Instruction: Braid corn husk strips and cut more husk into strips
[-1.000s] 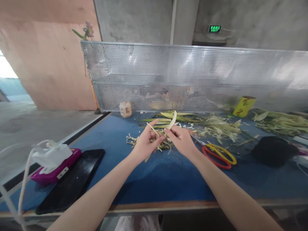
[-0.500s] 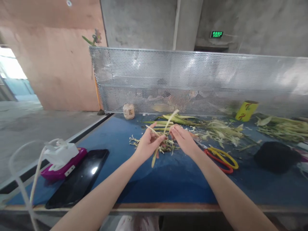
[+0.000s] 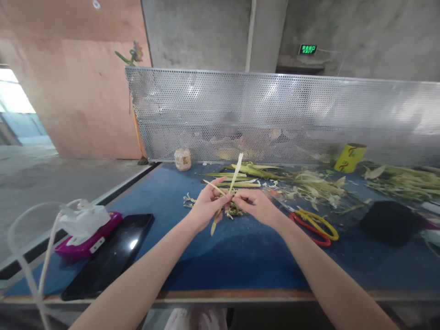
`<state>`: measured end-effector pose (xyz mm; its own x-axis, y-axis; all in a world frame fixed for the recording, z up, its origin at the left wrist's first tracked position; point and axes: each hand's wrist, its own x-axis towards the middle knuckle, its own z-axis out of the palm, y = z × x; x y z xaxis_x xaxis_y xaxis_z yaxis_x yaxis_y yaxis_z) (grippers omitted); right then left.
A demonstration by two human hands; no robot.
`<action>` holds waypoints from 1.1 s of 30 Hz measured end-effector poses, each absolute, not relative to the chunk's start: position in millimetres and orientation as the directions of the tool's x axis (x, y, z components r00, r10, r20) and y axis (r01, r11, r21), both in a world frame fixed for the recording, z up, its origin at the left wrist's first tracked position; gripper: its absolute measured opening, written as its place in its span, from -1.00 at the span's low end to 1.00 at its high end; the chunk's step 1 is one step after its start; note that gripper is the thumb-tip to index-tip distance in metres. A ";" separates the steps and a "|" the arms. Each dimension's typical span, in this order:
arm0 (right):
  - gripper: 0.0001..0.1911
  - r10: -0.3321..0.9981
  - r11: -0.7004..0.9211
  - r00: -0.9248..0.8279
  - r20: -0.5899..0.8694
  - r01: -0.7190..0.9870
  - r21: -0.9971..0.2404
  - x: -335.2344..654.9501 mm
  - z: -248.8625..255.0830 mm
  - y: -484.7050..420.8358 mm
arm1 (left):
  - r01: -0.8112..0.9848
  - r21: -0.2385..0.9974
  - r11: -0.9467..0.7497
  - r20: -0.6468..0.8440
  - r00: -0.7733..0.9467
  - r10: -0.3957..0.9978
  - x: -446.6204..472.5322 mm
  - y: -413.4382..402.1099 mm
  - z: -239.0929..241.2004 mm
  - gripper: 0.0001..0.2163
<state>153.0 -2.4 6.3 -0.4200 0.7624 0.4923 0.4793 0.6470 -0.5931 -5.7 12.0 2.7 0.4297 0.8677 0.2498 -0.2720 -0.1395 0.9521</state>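
My left hand (image 3: 205, 210) pinches thin pale-yellow leaf strips (image 3: 235, 173) that stick up and also hang below the fingers. Close against it, my right hand (image 3: 256, 205) grips the same strips with closed fingers. Both hands hover just above a small heap of shredded leaf scraps (image 3: 231, 210) on the blue table (image 3: 240, 256). Behind the hands lie several green-yellow stalks (image 3: 240, 174).
Red and yellow scissors (image 3: 314, 222) lie right of my right hand. A black phone (image 3: 112, 254) and a magenta box with white tissue (image 3: 85, 229) sit at the left. A black object (image 3: 390, 222), a yellow cup (image 3: 349, 157), a small jar (image 3: 182, 159) and a perforated metal screen (image 3: 275, 114) stand farther back.
The strip held upright has straightened and swung slightly left. My right hand has closed in against the left one. The view has shifted slightly.
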 end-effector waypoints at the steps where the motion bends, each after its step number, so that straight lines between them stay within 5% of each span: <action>1: -0.72 0.746 0.666 -0.420 0.517 0.467 -0.581 152.7 5.9 -2.1 | -0.287 0.951 -0.118 0.240 0.442 0.864 -6.1 12.2 3.0 -0.43; 15: -0.76 0.699 0.713 -0.470 0.538 0.510 -0.481 158.3 4.7 -2.2 | -0.313 0.941 -0.125 0.270 0.476 0.837 -9.5 15.9 3.3 -0.49; 20: -0.78 0.656 0.677 -0.451 0.605 0.705 -0.209 168.2 2.6 7.2 | -0.320 0.945 -0.074 0.236 0.504 0.831 -10.2 16.1 2.3 -0.48; 26: -0.87 0.434 0.647 -0.429 0.792 0.761 0.058 170.9 0.9 8.7 | -0.421 0.905 -0.067 0.264 0.432 0.862 -10.3 16.6 4.2 -0.46; 33: -0.86 0.350 0.639 -0.482 0.803 0.750 0.171 162.9 -0.7 -1.4 | -0.435 0.900 -0.025 0.218 0.398 0.891 -12.0 18.9 6.4 -0.54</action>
